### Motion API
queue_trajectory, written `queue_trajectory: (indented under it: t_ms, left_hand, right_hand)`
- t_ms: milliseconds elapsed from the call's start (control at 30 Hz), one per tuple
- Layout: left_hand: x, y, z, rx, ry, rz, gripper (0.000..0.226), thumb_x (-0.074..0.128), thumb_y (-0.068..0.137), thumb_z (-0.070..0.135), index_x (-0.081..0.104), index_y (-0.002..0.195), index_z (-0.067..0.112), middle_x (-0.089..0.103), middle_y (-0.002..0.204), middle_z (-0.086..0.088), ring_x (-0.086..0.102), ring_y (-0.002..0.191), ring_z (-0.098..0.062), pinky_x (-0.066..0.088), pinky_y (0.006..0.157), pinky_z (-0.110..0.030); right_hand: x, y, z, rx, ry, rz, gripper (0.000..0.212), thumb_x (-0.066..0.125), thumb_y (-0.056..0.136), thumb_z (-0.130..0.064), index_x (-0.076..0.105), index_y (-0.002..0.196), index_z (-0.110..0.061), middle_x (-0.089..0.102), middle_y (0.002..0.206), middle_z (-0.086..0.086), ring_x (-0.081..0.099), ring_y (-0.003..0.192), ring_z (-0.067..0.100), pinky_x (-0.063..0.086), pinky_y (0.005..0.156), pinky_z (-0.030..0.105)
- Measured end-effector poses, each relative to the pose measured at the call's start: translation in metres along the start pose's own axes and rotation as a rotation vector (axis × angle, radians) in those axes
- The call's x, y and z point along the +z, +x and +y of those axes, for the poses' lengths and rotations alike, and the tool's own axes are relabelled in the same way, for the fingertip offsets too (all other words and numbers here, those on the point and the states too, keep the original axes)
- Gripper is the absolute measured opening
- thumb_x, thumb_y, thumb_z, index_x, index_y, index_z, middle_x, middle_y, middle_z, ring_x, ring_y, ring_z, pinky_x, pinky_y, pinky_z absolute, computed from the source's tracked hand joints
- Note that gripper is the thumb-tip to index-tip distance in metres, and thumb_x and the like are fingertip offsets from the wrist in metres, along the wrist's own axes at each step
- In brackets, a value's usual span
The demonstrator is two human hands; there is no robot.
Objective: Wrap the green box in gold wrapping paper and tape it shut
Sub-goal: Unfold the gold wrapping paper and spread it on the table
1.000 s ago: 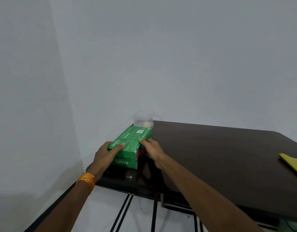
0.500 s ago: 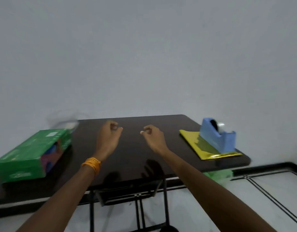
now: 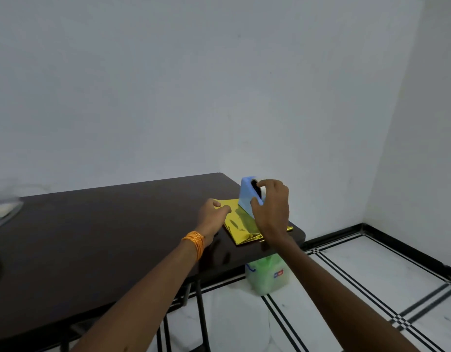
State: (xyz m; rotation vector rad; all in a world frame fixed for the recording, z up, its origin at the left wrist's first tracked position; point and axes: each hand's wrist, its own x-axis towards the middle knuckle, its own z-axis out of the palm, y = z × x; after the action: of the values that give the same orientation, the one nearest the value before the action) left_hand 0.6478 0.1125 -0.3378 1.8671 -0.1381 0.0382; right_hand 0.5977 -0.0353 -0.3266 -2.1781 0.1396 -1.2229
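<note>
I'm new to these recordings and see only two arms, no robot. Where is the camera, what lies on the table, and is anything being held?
No machine here: a person works with bare hands. The one picture comes from a camera worn on the head, looking forward and down. On the dark table lies gold wrapping paper, with a blue tape dispenser standing on it. The right hand grips the dispenser, fingers curled over its top. The left hand, an orange band at its wrist, rests with straight fingers on the paper. A blurred clear container shows at the left edge. The green box is out of view.
</note>
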Motion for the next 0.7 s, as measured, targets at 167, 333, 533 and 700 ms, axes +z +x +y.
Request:
queue_trajectory:
  t_ms: [167,333,533,700]
  left_hand:
    - [0.030,0.014,0.001,-0.094,-0.069,0.012,0.039,0.070,0.082,0.021,0.048,0.114,0.012,0.048,0.129,-0.017,0.051,0.115,-0.034,0.051,0.094,-0.047]
    - [0.039,0.025,0.000,-0.120,0.099,0.096,0.070,0.080,0.074,0.017,0.043,0.132,0.004,0.055,0.123,-0.018,0.058,0.110,-0.038,0.057,0.086,-0.050]
    - [0.032,0.036,-0.011,-0.090,0.370,0.130,0.042,0.086,0.064,0.011,0.056,0.094,0.014,0.068,0.096,-0.012,0.071,0.083,-0.033,0.062,0.073,-0.043]
    - [0.027,0.031,-0.014,-0.095,0.251,0.159,0.036,0.082,0.064,-0.002,0.057,0.081,0.018,0.069,0.087,-0.010,0.071,0.074,-0.029,0.062,0.068,-0.043]
  right_hand:
    - [-0.007,0.003,0.031,0.216,0.005,-0.006,0.067,0.078,0.073,-0.022,0.048,0.133,-0.016,0.053,0.130,0.005,0.051,0.116,0.023,0.048,0.088,0.039]
    - [-0.011,0.003,0.047,0.458,0.124,-0.202,0.065,0.079,0.076,-0.033,0.049,0.131,-0.015,0.059,0.103,0.000,0.060,0.100,0.023,0.044,0.073,0.031]
    - [-0.009,0.005,0.048,0.432,0.055,-0.171,0.057,0.079,0.075,-0.038,0.058,0.123,-0.014,0.053,0.093,-0.004,0.052,0.089,0.018,0.040,0.074,0.030]
    - [-0.007,0.003,0.041,0.413,0.035,-0.132,0.053,0.079,0.076,-0.040,0.061,0.117,-0.012,0.055,0.091,-0.004,0.057,0.089,0.021,0.039,0.072,0.029]
